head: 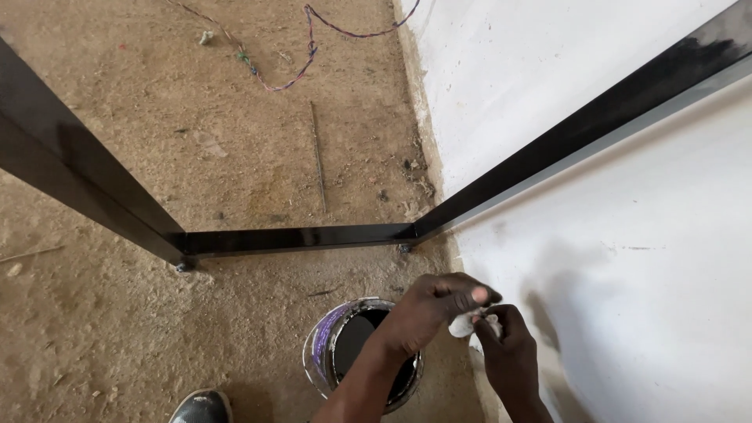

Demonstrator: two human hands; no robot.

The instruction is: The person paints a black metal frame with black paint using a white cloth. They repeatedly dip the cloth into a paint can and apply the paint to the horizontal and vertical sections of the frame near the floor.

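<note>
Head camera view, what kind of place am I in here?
Probably a building under construction or renovation. A black-painted metal frame stands bolted on a dusty bare floor, loose twisted wire lies about, and an open can of black paint sits by the white wall.

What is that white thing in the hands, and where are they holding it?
A small white wad, maybe cloth, is pinched at its edges between the left hand and the right hand, above an open can of black paint.

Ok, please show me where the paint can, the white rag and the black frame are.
paint can [323,348], head view, on its left outer wall.
white rag [464,323], head view, on the bunched part between the hands.
black frame [298,238], head view, on the bottom bar.
</note>
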